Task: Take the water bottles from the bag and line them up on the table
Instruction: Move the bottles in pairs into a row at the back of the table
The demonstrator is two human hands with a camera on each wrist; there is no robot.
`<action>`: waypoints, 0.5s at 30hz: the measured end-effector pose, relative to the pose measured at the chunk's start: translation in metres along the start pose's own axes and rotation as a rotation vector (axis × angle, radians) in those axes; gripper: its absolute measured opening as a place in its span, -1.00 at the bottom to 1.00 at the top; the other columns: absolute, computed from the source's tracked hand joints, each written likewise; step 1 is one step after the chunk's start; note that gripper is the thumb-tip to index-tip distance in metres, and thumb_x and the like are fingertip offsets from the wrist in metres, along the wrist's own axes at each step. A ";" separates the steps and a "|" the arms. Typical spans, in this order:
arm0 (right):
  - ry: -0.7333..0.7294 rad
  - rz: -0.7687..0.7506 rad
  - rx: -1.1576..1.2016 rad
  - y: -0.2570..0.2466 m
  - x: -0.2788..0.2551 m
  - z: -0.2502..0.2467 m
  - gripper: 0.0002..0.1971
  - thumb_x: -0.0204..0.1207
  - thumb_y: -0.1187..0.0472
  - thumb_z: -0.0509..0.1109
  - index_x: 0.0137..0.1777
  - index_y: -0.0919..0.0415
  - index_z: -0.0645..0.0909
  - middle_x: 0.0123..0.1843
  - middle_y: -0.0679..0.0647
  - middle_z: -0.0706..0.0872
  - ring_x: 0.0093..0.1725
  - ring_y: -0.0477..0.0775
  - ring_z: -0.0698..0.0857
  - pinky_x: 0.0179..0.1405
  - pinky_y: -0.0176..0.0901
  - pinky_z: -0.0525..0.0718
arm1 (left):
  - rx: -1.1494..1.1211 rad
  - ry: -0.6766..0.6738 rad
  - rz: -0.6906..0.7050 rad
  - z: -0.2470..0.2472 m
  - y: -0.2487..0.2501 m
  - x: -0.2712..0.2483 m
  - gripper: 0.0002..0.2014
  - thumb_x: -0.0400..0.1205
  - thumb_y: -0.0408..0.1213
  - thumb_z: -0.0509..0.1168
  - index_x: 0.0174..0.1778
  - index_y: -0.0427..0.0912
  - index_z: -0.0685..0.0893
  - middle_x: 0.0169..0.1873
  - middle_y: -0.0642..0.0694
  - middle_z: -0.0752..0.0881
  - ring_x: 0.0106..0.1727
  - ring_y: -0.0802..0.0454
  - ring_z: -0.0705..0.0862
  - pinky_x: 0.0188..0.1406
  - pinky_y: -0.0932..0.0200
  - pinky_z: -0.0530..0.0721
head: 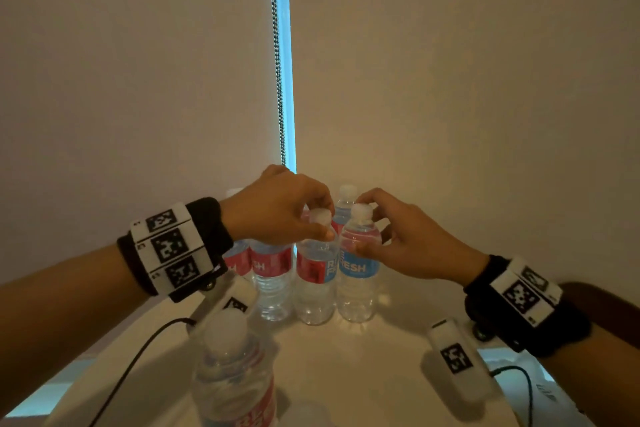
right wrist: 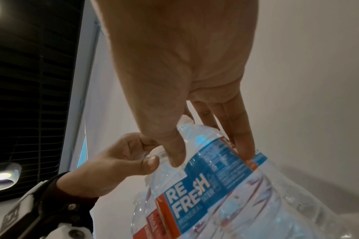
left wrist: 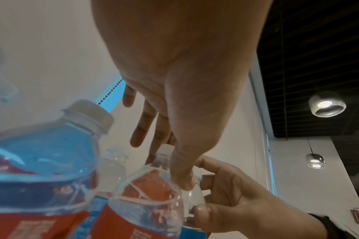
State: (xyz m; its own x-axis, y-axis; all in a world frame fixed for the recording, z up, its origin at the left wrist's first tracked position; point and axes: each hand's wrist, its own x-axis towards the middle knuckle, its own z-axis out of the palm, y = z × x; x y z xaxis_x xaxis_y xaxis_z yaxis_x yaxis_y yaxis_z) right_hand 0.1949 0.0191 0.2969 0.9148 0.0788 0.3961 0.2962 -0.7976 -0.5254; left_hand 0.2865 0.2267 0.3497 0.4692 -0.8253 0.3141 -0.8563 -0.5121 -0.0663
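Head view, hands: my left hand (head: pixel 277 208) pinches the neck of a clear plastic water bottle with a red and blue label (head: pixel 316 274). My right hand (head: pixel 398 246) pinches the neck of the clear bottle with the blue label (head: pixel 356 270) just beside it.
Head view, row: both bottles stand upright on the pale surface (head: pixel 363 357), touching or nearly so. More bottles with red labels (head: pixel 272 274) stand to their left, and one stands behind.
Head view, near: one blurry bottle with a white cap (head: pixel 232 378) stands apart, close to me.
Left wrist view: my left thumb and fingers (left wrist: pixel 181 176) are clamped under the cap.
Right wrist view: my right thumb and fingers (right wrist: pixel 244 145) are curled on the blue-label bottle's shoulder.
How far: I think most bottles are out. The near one is not in the row yet. I cannot see the bag.
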 end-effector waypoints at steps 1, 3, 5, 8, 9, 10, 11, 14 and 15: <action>0.005 0.003 0.003 0.001 0.002 0.001 -0.51 0.48 0.02 0.60 0.30 -0.06 0.44 0.12 0.03 0.74 0.02 0.12 0.81 -0.07 0.06 0.86 | 0.013 -0.004 -0.015 0.001 0.001 0.002 -0.59 0.53 0.26 0.37 0.18 0.12 0.71 0.09 0.19 0.80 0.06 0.18 0.67 0.50 -0.03 0.24; 0.008 0.015 0.005 0.003 0.004 0.003 -0.50 0.49 0.02 0.59 0.34 -0.03 0.44 0.14 0.03 0.74 0.02 0.16 0.82 -0.07 0.09 0.86 | 0.023 -0.007 -0.042 0.003 0.000 0.004 -0.59 0.55 0.26 0.35 0.19 0.11 0.70 0.11 0.20 0.79 0.11 0.16 0.68 0.56 -0.08 0.18; 0.005 0.021 0.012 0.003 0.006 0.005 -0.49 0.50 0.03 0.58 0.37 -0.01 0.44 0.16 0.02 0.73 0.03 0.13 0.81 -0.06 0.02 0.86 | 0.030 -0.008 -0.069 0.003 -0.002 0.004 -0.60 0.57 0.25 0.34 0.19 0.09 0.69 0.12 0.19 0.78 0.11 0.16 0.66 0.58 -0.08 0.16; 0.006 0.017 0.023 0.002 0.008 0.008 -0.47 0.51 0.05 0.58 0.40 0.01 0.44 0.19 0.01 0.72 0.07 0.06 0.80 -0.08 -0.17 0.84 | 0.037 -0.008 -0.091 0.004 -0.004 0.004 -0.61 0.60 0.22 0.33 0.21 0.08 0.68 0.13 0.16 0.78 0.00 0.20 0.57 0.54 -0.04 0.21; 0.008 0.015 0.027 0.001 0.009 0.009 -0.47 0.51 0.05 0.58 0.41 0.02 0.44 0.20 0.01 0.72 0.08 0.05 0.79 -0.10 -0.21 0.82 | 0.035 -0.009 -0.096 0.004 -0.005 0.004 -0.61 0.60 0.20 0.33 0.23 0.07 0.68 0.15 0.15 0.78 -0.01 0.21 0.55 0.52 -0.02 0.24; 0.007 0.017 0.030 0.001 0.009 0.009 -0.46 0.51 0.06 0.58 0.41 0.02 0.44 0.21 0.01 0.72 0.09 0.04 0.79 -0.10 -0.24 0.81 | 0.028 -0.011 -0.104 0.004 -0.005 0.004 -0.61 0.61 0.19 0.33 0.24 0.05 0.68 0.16 0.14 0.77 -0.02 0.21 0.54 0.49 0.00 0.27; 0.008 0.022 0.032 0.000 0.010 0.010 -0.46 0.51 0.06 0.59 0.42 0.02 0.44 0.22 0.01 0.72 0.10 0.01 0.78 -0.11 -0.28 0.79 | 0.021 -0.011 -0.111 0.004 -0.006 0.003 -0.61 0.61 0.17 0.34 0.25 0.04 0.68 0.17 0.12 0.77 -0.02 0.20 0.55 0.43 0.02 0.31; 0.011 0.038 0.033 -0.004 0.010 0.011 -0.45 0.52 0.07 0.57 0.44 0.04 0.43 0.16 -0.05 0.69 0.02 -0.09 0.74 -0.11 -0.34 0.76 | 0.014 -0.024 -0.131 0.004 -0.005 0.002 -0.58 0.61 0.16 0.35 0.28 0.00 0.67 0.22 0.07 0.77 0.01 0.11 0.62 0.22 0.12 0.35; 0.013 0.042 0.024 -0.004 0.009 0.011 -0.44 0.53 0.07 0.57 0.45 0.05 0.42 0.15 -0.06 0.67 0.00 -0.10 0.73 -0.10 -0.33 0.77 | 0.015 -0.034 -0.137 0.004 -0.004 0.002 -0.57 0.61 0.16 0.35 0.29 0.00 0.66 0.24 0.06 0.76 0.03 0.11 0.61 0.19 0.13 0.35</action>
State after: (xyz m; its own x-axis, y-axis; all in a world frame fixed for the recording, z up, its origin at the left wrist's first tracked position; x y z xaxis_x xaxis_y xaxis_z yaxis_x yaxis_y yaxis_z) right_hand 0.2050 0.0299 0.2946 0.9230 0.0379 0.3829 0.2643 -0.7855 -0.5595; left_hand 0.2916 0.2258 0.3470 0.5887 -0.7549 0.2890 -0.7805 -0.6239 -0.0397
